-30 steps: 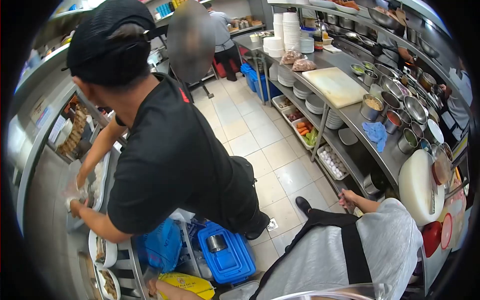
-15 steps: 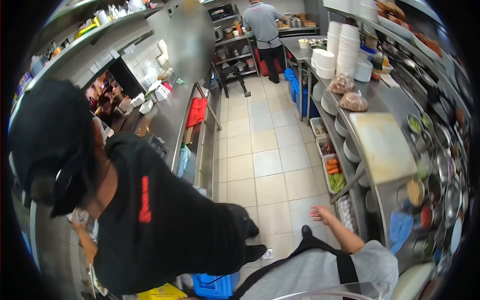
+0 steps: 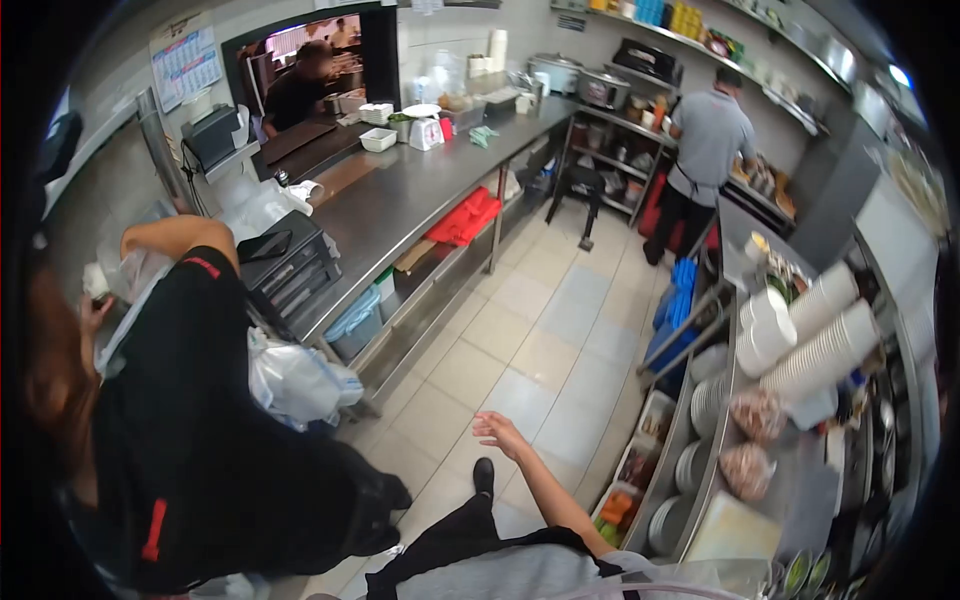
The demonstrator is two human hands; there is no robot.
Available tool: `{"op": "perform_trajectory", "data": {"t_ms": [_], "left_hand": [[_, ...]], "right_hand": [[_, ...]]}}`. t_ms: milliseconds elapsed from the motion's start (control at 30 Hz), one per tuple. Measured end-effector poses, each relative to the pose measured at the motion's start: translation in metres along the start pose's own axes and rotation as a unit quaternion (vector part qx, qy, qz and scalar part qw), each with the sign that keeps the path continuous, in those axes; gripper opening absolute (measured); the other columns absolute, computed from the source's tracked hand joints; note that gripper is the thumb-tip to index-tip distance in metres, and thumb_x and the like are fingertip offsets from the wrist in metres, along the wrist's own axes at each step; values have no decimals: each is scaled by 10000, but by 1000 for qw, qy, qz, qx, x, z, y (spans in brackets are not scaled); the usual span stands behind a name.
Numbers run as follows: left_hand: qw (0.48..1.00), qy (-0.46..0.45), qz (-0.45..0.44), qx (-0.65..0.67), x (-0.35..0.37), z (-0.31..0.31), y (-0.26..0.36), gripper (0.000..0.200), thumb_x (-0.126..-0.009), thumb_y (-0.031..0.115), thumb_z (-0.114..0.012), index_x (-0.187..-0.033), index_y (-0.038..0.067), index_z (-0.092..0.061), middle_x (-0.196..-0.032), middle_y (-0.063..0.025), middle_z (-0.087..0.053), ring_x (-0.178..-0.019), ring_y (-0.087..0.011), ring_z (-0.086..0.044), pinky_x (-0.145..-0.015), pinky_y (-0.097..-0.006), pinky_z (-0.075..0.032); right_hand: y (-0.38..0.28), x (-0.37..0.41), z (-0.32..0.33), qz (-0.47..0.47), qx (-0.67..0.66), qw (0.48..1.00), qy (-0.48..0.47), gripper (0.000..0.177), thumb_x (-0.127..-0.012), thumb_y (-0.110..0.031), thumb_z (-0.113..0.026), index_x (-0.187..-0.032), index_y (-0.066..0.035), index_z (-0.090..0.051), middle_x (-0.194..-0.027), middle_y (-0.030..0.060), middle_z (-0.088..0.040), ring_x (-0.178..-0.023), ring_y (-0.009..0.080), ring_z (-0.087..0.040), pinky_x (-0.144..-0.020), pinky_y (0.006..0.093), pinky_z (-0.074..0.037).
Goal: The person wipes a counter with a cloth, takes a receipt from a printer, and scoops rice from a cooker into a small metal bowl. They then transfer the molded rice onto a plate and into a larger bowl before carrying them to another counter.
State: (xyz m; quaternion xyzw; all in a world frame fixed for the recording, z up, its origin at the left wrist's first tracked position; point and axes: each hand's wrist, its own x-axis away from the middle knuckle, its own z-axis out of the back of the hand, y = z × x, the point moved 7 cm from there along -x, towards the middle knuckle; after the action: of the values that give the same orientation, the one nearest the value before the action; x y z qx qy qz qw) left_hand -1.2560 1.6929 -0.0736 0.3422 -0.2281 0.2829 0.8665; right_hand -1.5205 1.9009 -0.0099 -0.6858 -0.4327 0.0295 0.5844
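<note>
My right hand [image 3: 503,436] hangs over the tiled floor [image 3: 525,350], its fingers stretched out and holding nothing. The forearm reaches forward from my grey sleeve and black apron. My left hand is out of view. Nearest on the right are open white bins of produce [image 3: 617,508] on a low shelf, with orange and green pieces in them; the hand touches none of them. On my left a co-worker in black [image 3: 190,400] leans toward the wall, with a small white item [image 3: 97,281] in the fingers and a clear plastic bag close by.
A steel counter [image 3: 440,165] runs along the left, with white plastic bags [image 3: 300,380] at its near end. On the right counter stand stacked white tubs [image 3: 825,345], bagged food [image 3: 748,470] and a cutting board [image 3: 733,530]. Another person in grey [image 3: 710,140] stands at the back.
My view has swung left and I am further along the aisle. My right hand has swung forward, still open. The co-worker in black now shows farther left with an arm raised.
</note>
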Motion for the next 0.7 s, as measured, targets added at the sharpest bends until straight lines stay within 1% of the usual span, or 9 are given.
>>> {"op": "perform_trajectory", "data": {"t_ms": [67, 133, 167, 200, 233, 333, 467, 600, 700], "left_hand": [[999, -34, 19, -17, -36, -2, 15, 549, -792, 460, -516, -1060, -18, -558, -1132, -189, -533, -1004, -339, -542, -879, -431, -411], [996, -69, 37, -36, -71, 2, 31, 536, -792, 450, -523, -1052, -17, -565, -1123, -189, -539, -999, -340, -545, -873, -429, -415], [994, -87, 45, -46, -84, 3, 39, 530, -791, 445, -526, -1048, -17, -568, -1119, -189, -543, -997, -340, -547, -871, -429, -418], [992, -102, 52, -53, -99, 8, 48, 523, -791, 440, -530, -1044, -16, -571, -1114, -189, -546, -994, -340, -549, -868, -428, -420], [990, -115, 56, -57, -115, 14, 59, 517, -791, 435, -533, -1040, -16, -574, -1110, -189, -549, -992, -341, -551, -865, -427, -423], [984, -147, 72, -67, -160, 26, 84, 498, -790, 421, -543, -1027, -15, -584, -1097, -189, -559, -984, -342, -556, -857, -425, -430], [977, -182, 75, -83, -229, 43, 127, 472, -789, 401, -557, -1011, -13, -597, -1080, -190, -573, -974, -343, -564, -846, -422, -439], [978, -183, 46, -92, -319, 57, 186, 446, -787, 382, -571, -994, -11, -610, -1062, -190, -586, -964, -345, -571, -835, -419, -449], [988, -136, -10, -73, -386, 97, 271, 426, -787, 367, -581, -982, -10, -619, -1049, -190, -596, -957, -346, -577, -827, -417, -456]], "right_hand": [[29, -44, 73, 2, 136, 986, 98, 354, -893, -378, -486, -1076, -84, -556, -900, 61, -611, -816, 167, -597, -686, 320, -475], [94, -71, 179, -5, 385, 907, 169, 405, -845, -390, -523, -941, -7, -614, -734, 117, -632, -644, 199, -601, -607, 334, -470], [138, -68, 229, -85, 474, 871, 98, 442, -825, -407, -525, -964, 3, -608, -789, 119, -649, -660, 214, -611, -625, 358, -471], [226, -71, 318, -257, 473, 842, 49, 433, -833, -400, -534, -998, -8, -612, -893, 127, -650, -775, 232, -617, -723, 351, -474], [223, -37, 345, -297, 514, 804, 34, 434, -834, -401, -532, -1009, -11, -607, -910, 127, -644, -793, 233, -612, -737, 354, -468], [167, 35, 400, -356, 469, 800, 117, 438, -838, -402, -526, -1044, -22, -595, -963, 128, -628, -848, 235, -596, -777, 362, -451], [101, 54, 460, -407, 425, 788, 179, 447, -843, -404, -519, -1090, -37, -577, -1033, 130, -606, -920, 239, -575, -830, 372, -427], [48, -8, 516, -402, 452, 777, 174, 460, -849, -407, -512, -1136, -51, -560, -1103, 131, -584, -993, 242, -553, -884, 383, -403], [-10, -138, 567, -295, 579, 753, 107, 472, -853, -408, -506, -1171, -62, -548, -1155, 132, -567, -1047, 245, -537, -924, 391, -385]]}}
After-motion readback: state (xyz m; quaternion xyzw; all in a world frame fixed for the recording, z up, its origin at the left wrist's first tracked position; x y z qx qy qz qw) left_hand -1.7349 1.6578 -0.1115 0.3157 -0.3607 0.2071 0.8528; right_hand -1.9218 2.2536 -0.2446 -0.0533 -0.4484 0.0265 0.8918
